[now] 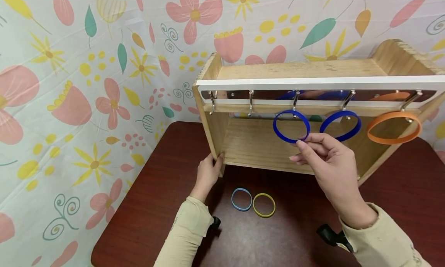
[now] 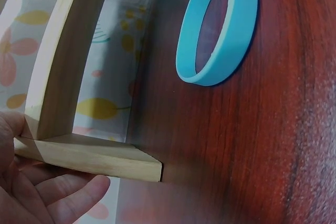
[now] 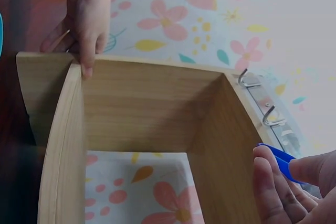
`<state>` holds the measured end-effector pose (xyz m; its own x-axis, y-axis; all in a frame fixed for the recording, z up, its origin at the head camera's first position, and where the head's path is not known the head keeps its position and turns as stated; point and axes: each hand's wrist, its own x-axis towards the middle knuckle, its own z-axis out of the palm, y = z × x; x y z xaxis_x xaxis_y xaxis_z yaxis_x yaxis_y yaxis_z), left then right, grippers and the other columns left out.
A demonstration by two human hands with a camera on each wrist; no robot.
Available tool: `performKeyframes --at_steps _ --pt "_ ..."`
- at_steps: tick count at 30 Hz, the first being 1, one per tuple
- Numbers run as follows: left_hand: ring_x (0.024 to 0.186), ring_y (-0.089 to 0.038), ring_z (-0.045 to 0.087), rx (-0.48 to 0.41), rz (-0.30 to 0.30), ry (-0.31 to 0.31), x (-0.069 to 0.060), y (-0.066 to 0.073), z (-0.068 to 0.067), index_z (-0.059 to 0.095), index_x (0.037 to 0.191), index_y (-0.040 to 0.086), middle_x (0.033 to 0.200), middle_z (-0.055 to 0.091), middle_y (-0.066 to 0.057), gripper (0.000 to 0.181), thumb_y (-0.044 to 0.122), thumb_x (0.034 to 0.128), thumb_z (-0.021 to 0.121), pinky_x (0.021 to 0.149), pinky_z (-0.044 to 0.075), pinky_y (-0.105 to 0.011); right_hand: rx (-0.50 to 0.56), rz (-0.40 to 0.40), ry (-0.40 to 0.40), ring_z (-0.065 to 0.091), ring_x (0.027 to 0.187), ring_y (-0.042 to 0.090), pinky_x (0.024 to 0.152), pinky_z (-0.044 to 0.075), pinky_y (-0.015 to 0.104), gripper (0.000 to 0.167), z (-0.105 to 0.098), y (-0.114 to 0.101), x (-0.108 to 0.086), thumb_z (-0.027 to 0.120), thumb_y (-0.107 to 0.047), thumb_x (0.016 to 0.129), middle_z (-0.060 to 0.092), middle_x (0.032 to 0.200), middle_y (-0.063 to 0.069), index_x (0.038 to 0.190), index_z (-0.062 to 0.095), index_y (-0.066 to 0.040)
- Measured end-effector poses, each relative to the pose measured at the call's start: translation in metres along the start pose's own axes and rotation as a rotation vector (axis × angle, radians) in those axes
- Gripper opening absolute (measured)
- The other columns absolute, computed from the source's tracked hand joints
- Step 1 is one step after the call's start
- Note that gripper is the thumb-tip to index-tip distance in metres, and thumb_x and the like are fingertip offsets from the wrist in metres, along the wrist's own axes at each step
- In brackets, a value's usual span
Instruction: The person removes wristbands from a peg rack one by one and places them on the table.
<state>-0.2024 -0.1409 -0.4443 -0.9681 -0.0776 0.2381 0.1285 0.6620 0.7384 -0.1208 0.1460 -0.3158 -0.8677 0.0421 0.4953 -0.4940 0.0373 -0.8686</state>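
My right hand [image 1: 332, 162] pinches the lower edge of a blue silicone wristband [image 1: 277, 130] between thumb and fingers. The top of that band meets the middle hook [image 1: 296, 101] of a wooden shelf [image 1: 264, 143]; whether the hook bears it, I cannot tell. To its right, a second blue wristband [image 1: 359, 128] and an orange wristband [image 1: 394, 141] hang from hooks. My left hand [image 1: 206, 174] grips the shelf's lower left side, thumb and fingers on opposite faces of the wood, as the left wrist view [image 2: 52, 192] shows.
A light blue wristband [image 1: 233, 201] and a yellow wristband [image 1: 274, 205] lie side by side on the dark red table [image 1: 146, 220] before the shelf. Two bare hooks, one the left-end hook [image 1: 212, 102], are on the metal strip. Flowered cloth [image 1: 114, 66] hangs behind.
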Motion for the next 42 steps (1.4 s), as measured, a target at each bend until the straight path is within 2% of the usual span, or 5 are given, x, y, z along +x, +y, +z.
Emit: performKeyframes --at_steps 6,13,25,37,42 --pt "0.067 -0.024 0.065 -0.004 -0.003 0.002 0.0 0.0 -0.001 0.067 0.106 0.009 0.076 0.066 -0.009 0.029 0.035 0.1009 0.054 0.062 0.052 -0.039 -0.03 -0.006 0.015 0.071 0.066 0.017 0.064 0.055 0.026 0.012 0.001 -0.002 -0.001 0.063 -0.003 0.093 0.074 0.082 0.005 0.102 0.061 0.006" --pt "0.069 -0.025 0.066 0.006 0.003 0.005 0.0 0.0 -0.001 0.067 0.107 0.009 0.079 0.068 -0.01 0.03 0.035 0.1009 0.053 0.064 0.053 -0.041 0.049 -0.019 0.018 0.071 0.067 0.016 0.066 0.055 0.027 0.011 0.001 -0.002 -0.001 0.063 0.001 0.093 0.074 0.083 0.005 0.101 0.061 0.008" --pt "0.063 -0.02 0.063 0.001 -0.012 -0.01 0.001 -0.002 0.0 0.067 0.108 0.009 0.073 0.066 -0.006 0.03 0.035 0.1013 0.053 0.057 0.051 -0.034 0.103 -0.033 0.005 0.071 0.069 0.016 0.067 0.055 0.025 0.011 0.0 -0.005 -0.002 0.061 0.003 0.093 0.074 0.085 0.007 0.103 0.061 0.008" --pt "0.059 -0.018 0.062 0.006 -0.005 -0.005 0.001 -0.002 0.0 0.067 0.108 0.009 0.07 0.065 -0.005 0.029 0.033 0.1013 0.053 0.054 0.05 -0.032 0.098 -0.056 -0.014 0.071 0.069 0.017 0.068 0.055 0.026 0.013 -0.001 -0.006 -0.007 0.06 0.007 0.093 0.074 0.087 0.007 0.105 0.061 0.011" --pt "0.063 -0.02 0.064 0.01 -0.006 0.002 0.001 -0.002 0.001 0.067 0.106 0.01 0.071 0.065 -0.005 0.029 0.034 0.1009 0.053 0.058 0.051 -0.035 0.111 -0.049 -0.038 0.071 0.069 0.019 0.067 0.055 0.027 0.013 -0.002 -0.004 -0.012 0.059 0.008 0.093 0.074 0.088 0.008 0.105 0.06 0.011"
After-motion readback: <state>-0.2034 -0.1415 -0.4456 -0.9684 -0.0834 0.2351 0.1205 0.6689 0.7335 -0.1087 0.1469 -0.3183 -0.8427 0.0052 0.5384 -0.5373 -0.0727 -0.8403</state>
